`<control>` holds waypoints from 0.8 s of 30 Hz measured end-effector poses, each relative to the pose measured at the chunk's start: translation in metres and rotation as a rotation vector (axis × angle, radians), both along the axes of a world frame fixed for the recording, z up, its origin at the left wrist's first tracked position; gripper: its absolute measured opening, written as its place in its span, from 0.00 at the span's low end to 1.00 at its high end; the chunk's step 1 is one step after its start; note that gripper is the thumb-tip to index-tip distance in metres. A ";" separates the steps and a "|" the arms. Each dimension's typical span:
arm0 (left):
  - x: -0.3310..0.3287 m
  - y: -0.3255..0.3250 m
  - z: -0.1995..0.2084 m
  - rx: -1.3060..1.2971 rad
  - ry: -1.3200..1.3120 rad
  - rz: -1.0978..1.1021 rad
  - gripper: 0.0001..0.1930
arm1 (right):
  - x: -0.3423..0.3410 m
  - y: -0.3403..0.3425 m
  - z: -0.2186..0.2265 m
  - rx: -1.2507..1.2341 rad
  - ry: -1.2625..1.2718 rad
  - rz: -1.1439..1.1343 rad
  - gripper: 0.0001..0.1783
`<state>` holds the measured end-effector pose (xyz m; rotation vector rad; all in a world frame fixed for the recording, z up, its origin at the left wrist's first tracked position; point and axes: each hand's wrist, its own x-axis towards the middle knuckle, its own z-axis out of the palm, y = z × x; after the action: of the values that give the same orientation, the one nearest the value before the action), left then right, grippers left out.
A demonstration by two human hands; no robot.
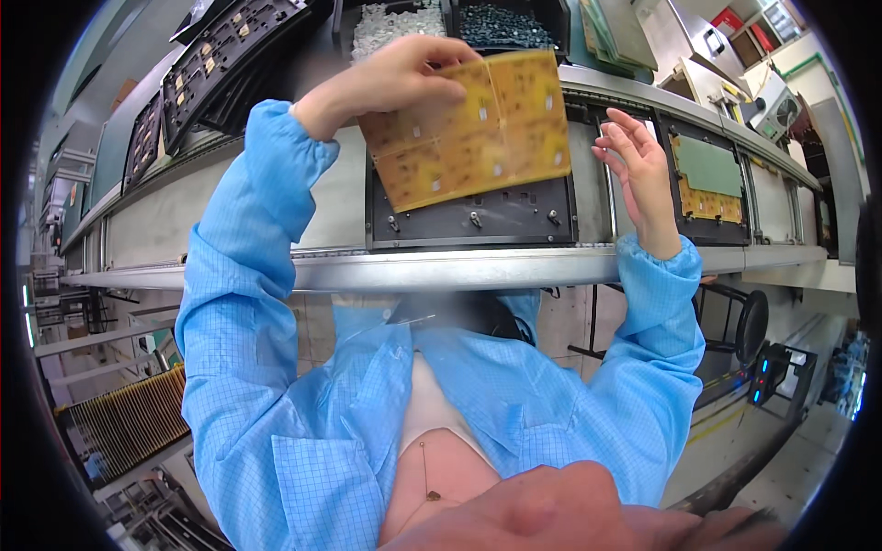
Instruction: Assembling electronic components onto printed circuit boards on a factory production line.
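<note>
My left hand (pixel 400 78) grips a yellow circuit board panel (pixel 501 147) near its upper left edge. The panel is held tilted above a black fixture tray (pixel 473 230) and hides most of it. Small pegs or clamps show along the tray's front strip. My right hand (pixel 638 170) is open and holds nothing, its fingers apart, to the right of the panel. Beyond that hand, another black fixture (pixel 684 220) carries a yellow board (pixel 712 204), partly covered by a pale green sheet (pixel 707 163).
A metal rail (pixel 459 271) runs along the conveyor's near edge. At the back stand bins of clear parts (pixel 395 26) and dark parts (pixel 514 29). More black fixtures (pixel 220 69) lean at the far left; green sheets (pixel 620 32) stack at the back right. A stool (pixel 749 326) stands at right.
</note>
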<state>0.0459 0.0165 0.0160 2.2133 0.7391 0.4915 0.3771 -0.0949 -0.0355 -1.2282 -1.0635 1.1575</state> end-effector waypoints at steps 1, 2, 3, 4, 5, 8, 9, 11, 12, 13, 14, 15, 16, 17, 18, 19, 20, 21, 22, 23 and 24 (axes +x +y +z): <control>0.006 0.002 -0.004 -0.049 0.039 -0.034 0.20 | 0.004 -0.001 -0.005 -0.018 0.000 -0.007 0.21; 0.010 0.004 -0.007 -0.050 0.044 -0.039 0.20 | 0.007 -0.001 -0.009 -0.036 0.000 -0.013 0.21; 0.013 0.006 -0.011 -0.065 0.122 -0.036 0.20 | 0.007 -0.002 -0.012 -0.038 0.005 -0.018 0.21; 0.015 0.007 -0.013 -0.080 0.199 -0.032 0.20 | 0.008 -0.003 -0.014 -0.058 0.000 -0.001 0.20; 0.015 0.008 -0.013 -0.088 0.207 -0.046 0.21 | 0.008 -0.004 -0.016 -0.079 -0.006 0.016 0.19; 0.012 0.013 -0.026 -0.119 0.240 0.005 0.22 | 0.005 -0.008 -0.017 -0.102 -0.003 0.087 0.18; 0.012 0.013 -0.030 -0.117 0.241 0.004 0.22 | 0.005 -0.009 -0.018 -0.100 -0.001 0.086 0.18; 0.011 0.012 -0.036 -0.068 0.250 -0.016 0.22 | 0.003 -0.009 -0.021 -0.116 -0.039 0.123 0.17; 0.011 0.012 -0.035 -0.065 0.252 -0.015 0.22 | 0.001 -0.009 -0.022 -0.114 -0.038 0.124 0.17; 0.012 0.011 -0.034 0.123 0.295 -0.047 0.22 | -0.001 -0.009 -0.023 -0.092 -0.103 0.146 0.17; 0.012 0.010 -0.033 0.311 0.335 -0.080 0.22 | -0.003 -0.010 -0.024 -0.070 -0.169 0.167 0.17; 0.014 0.005 -0.034 0.298 0.316 -0.042 0.22 | -0.006 -0.010 -0.024 -0.067 -0.168 0.168 0.17; 0.016 0.002 -0.034 0.300 0.317 -0.040 0.22 | -0.008 -0.011 -0.025 -0.047 -0.257 0.181 0.18; 0.018 -0.001 -0.033 0.362 0.386 -0.037 0.21 | -0.011 -0.012 -0.025 -0.027 -0.347 0.194 0.19; 0.019 -0.005 -0.032 0.425 0.454 -0.033 0.21 | -0.013 -0.014 -0.026 -0.025 -0.347 0.195 0.19; 0.020 -0.009 -0.032 0.426 0.454 -0.030 0.21 | -0.016 -0.015 -0.028 0.000 -0.413 0.181 0.20; 0.021 -0.014 -0.031 0.416 0.452 -0.018 0.22 | -0.017 -0.015 -0.030 0.026 -0.480 0.167 0.22; 0.021 -0.018 -0.031 0.405 0.450 -0.005 0.23 | -0.020 -0.014 -0.033 0.026 -0.492 0.168 0.27; 0.021 -0.022 -0.032 0.394 0.446 0.009 0.23 | -0.022 -0.016 -0.032 0.027 -0.494 0.172 0.27; 0.019 -0.026 -0.035 0.375 0.432 0.015 0.24 | -0.028 -0.019 -0.028 -0.011 -0.500 0.164 0.29; 0.016 -0.029 -0.037 0.376 0.430 0.018 0.24 | -0.032 -0.022 -0.025 -0.050 -0.504 0.153 0.31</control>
<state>0.0620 -0.0125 -0.0206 2.7112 0.9485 0.1668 0.3447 -0.1165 -0.0604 -1.5458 -1.5307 1.0131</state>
